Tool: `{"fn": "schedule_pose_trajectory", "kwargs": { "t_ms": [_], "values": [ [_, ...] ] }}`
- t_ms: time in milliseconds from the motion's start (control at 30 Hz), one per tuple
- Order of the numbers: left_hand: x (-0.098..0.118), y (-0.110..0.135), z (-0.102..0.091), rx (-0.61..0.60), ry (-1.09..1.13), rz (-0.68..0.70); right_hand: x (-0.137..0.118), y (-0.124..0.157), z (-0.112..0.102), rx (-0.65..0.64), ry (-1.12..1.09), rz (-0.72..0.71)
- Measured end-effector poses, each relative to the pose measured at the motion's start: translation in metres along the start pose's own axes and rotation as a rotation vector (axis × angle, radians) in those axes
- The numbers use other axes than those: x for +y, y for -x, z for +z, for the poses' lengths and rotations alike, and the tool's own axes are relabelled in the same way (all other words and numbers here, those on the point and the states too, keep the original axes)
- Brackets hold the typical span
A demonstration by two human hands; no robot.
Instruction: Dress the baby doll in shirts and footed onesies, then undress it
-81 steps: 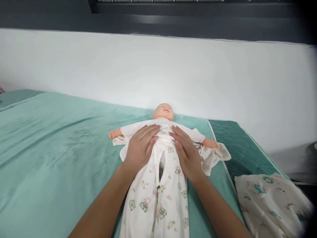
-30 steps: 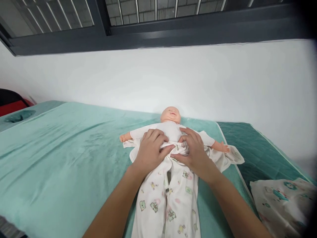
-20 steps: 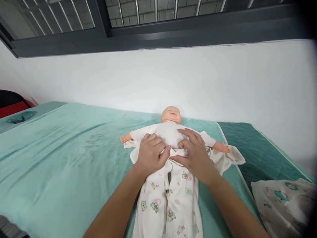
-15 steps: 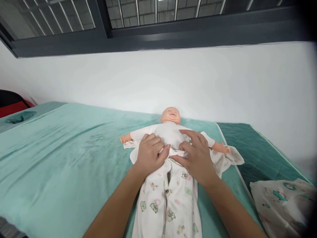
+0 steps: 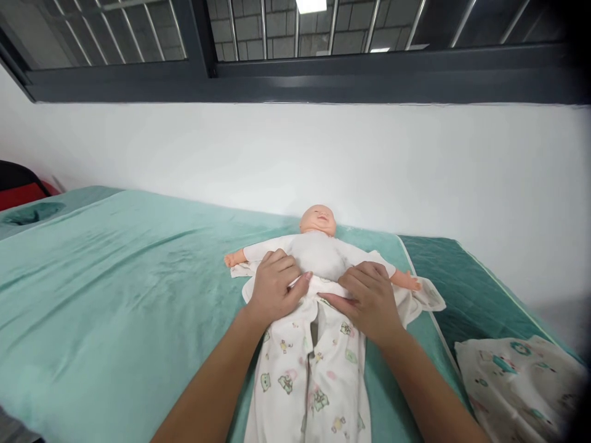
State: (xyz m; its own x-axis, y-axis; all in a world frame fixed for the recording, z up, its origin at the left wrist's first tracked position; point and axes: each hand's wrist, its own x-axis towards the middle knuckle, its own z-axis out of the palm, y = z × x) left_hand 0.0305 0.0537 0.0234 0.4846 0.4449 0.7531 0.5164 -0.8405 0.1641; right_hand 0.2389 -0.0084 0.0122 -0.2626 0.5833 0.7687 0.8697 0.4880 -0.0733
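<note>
A baby doll [image 5: 318, 255] in a white long-sleeved top lies on its back, arms spread and head toward the wall. A white baby romper [image 5: 318, 394] printed with bears covers its legs, its front parted by a slit. White cloth [image 5: 325, 286] bunches across the doll's waist. My left hand [image 5: 279, 286] is closed at the left of the waist, its thumb on this cloth. At the right, my right hand [image 5: 367, 298] has its fingers curled down on the cloth and its thumb stretched inward. Both hands' fingertips are partly hidden.
A turquoise sheet [image 5: 115, 307] covers the bed. At the lower right lies a printed white cloth [image 5: 517, 381]. Behind the bed are a white wall [image 5: 207, 154] and a dark window frame [image 5: 323, 80]. A black-and-red object [image 5: 21, 187] stands at the far left.
My right hand's index finger has come down from the doll's belly and curled onto the waist cloth. My left hand stays nearly in place. The view has tilted slightly.
</note>
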Motion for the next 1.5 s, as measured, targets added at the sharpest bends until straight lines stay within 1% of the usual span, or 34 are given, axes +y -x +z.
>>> {"fn": "schedule_pose_trajectory", "kwargs": {
  "t_ms": [200, 300, 467, 567, 733, 967, 1067, 1167, 1300, 1400, 1500],
  "values": [
    [-0.003, 0.004, 0.003, 0.077, -0.052, 0.028, 0.002, -0.002, -0.004, -0.081, 0.003, 0.038],
    [-0.006, 0.006, 0.004, 0.077, -0.05, 0.023, 0.005, -0.002, -0.01, -0.14, 0.016, 0.073],
    [-0.01, 0.01, 0.002, 0.067, -0.034, -0.035, 0.012, -0.001, -0.018, -0.3, 0.031, 0.126],
    [-0.009, 0.015, -0.001, 0.072, -0.011, -0.058, 0.012, 0.002, -0.022, -0.35, 0.019, 0.151],
    [-0.008, 0.028, -0.005, 0.071, 0.052, -0.1, 0.011, 0.011, -0.029, -0.377, -0.039, 0.196],
    [-0.005, 0.04, -0.008, 0.048, 0.138, -0.189, 0.014, 0.022, -0.026, -0.316, -0.105, 0.259],
    [-0.001, 0.047, -0.01, 0.015, 0.174, -0.224, 0.017, 0.027, -0.027, -0.353, -0.149, 0.277],
    [0.005, 0.055, -0.014, 0.014, 0.179, -0.231, 0.024, 0.033, -0.03, -0.406, -0.123, 0.332],
    [0.009, 0.062, -0.016, 0.053, 0.179, -0.25, 0.029, 0.044, -0.034, -0.426, -0.086, 0.382],
    [0.012, 0.065, -0.017, 0.054, 0.177, -0.253, 0.025, 0.055, -0.033, -0.421, -0.069, 0.378],
    [0.014, 0.067, -0.017, 0.017, 0.18, -0.266, 0.015, 0.064, -0.031, -0.435, -0.045, 0.386]
  ]
}}
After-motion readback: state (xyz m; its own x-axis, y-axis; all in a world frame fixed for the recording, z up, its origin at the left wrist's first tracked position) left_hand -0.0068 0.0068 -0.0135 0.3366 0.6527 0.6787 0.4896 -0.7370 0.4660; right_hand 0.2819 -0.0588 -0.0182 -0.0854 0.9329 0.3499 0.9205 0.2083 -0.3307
